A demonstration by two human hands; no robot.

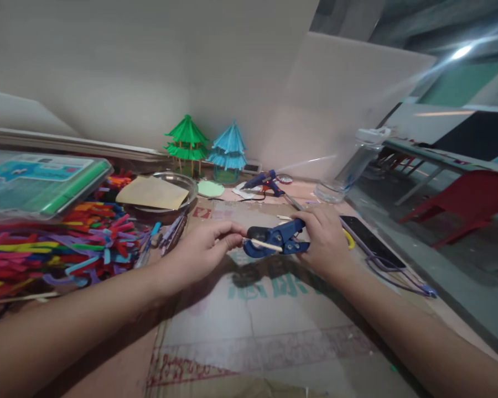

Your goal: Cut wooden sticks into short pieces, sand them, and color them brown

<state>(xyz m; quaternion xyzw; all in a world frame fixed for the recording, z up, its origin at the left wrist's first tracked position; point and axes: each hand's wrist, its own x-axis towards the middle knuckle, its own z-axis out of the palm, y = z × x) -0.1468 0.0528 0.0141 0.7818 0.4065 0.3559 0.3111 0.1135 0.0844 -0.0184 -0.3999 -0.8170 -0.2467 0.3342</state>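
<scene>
My right hand (326, 240) is wrapped round the handles of a blue hand cutter (288, 229), held over the middle of the work surface. The cutter's head points left. With thumb and forefinger pressed together, my left hand (211, 246) pinches one end of a thin pale wooden stick (268, 245). The stick lies across the cutter's head; whether it sits between the blades I cannot tell. Below both hands lies a flat cardboard sheet (216, 320) with green and red print.
Pipe cleaners (74, 260) and a clear plastic case (45, 185) fill the left side. A green pavilion model (187, 135) and a blue one (229, 145) stand at the back, near a glue gun (261, 179). A phone (373, 240) and purple cord (398, 277) lie right.
</scene>
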